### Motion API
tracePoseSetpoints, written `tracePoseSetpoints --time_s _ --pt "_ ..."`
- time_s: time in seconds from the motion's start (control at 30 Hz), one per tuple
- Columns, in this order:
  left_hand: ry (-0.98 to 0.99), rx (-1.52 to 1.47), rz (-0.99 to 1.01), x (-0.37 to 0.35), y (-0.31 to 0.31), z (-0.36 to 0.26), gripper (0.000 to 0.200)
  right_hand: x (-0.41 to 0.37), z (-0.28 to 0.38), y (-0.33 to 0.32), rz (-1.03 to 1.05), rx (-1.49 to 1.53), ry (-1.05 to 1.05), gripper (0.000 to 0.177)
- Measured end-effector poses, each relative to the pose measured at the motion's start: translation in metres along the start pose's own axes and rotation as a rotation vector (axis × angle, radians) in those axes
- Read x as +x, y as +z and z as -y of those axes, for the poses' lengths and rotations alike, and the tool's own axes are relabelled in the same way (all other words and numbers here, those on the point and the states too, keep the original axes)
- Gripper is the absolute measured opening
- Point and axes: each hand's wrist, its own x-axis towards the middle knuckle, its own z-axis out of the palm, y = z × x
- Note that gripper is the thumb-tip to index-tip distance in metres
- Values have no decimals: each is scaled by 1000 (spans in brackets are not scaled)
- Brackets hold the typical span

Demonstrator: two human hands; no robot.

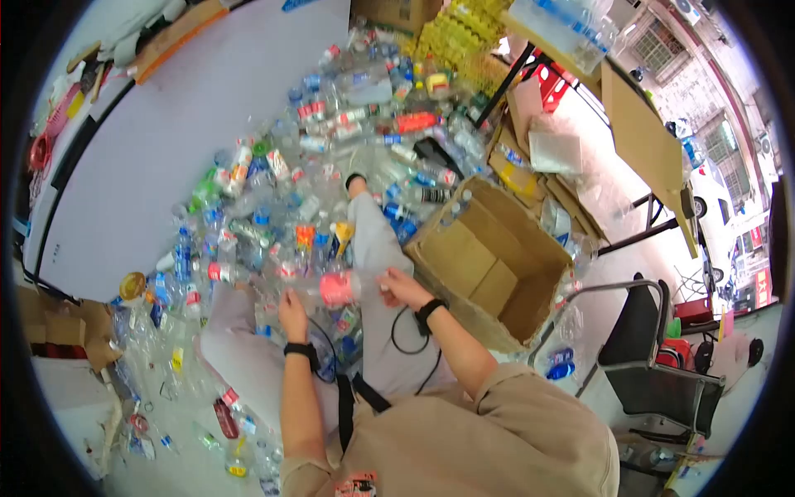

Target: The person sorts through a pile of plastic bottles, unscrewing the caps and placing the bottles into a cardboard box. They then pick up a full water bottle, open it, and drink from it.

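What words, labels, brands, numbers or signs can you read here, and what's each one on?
Nothing reads clearly enough to quote.
Pink-labelled bottle between the hands: lettering too blurred.
Red-labelled bottle in the pile: too small.
Shirt print: unreadable.
Red sign outside: pale characters, too small.
Other bottle labels: too small or blurred.

The left hand (292, 315) and the right hand (403, 288) hold a clear bottle with a pink label (337, 289) between them, over the lap; plastic bottles (364, 124) lie heaped around the legs. An open cardboard box (497, 261) stands just beside the right hand; a black chair (654, 364) stands farther right.
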Motion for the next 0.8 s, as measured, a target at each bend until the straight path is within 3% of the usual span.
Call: tracePoseSetpoints --time_s 0.03,0.1,0.23,0.3,0.4,0.5,0.57,0.7,0.8 --pt "-12 17 56 -6 -13 -16 42 -13 -12 4 4 8 26 42" --pt "136 -71 -76 -2 -9 -29 39 -23 15 -4 -42 108 -131 38" --pt "45 -201 -98 -1 -11 -24 39 -81 55 -48 -317 163 -433 19" --pt "8 -252 26 -7 -14 -20 40 -115 81 -80 -629 57 -619 13" --pt "4 -295 23 -6 -3 -21 35 -140 100 -138 -1004 68 -743 12" --pt "25 -270 10 -3 9 -13 29 -126 77 -206 -1188 -267 -750 24" --pt "44 -179 88 -3 10 -5 28 -117 79 -201 -1260 -494 -588 31" --pt "48 -231 64 2 13 -14 27 -55 45 -217 -1042 -749 -296 44" --pt "9 -187 108 -6 9 -9 28 -13 29 -219 -917 -844 -214 51"
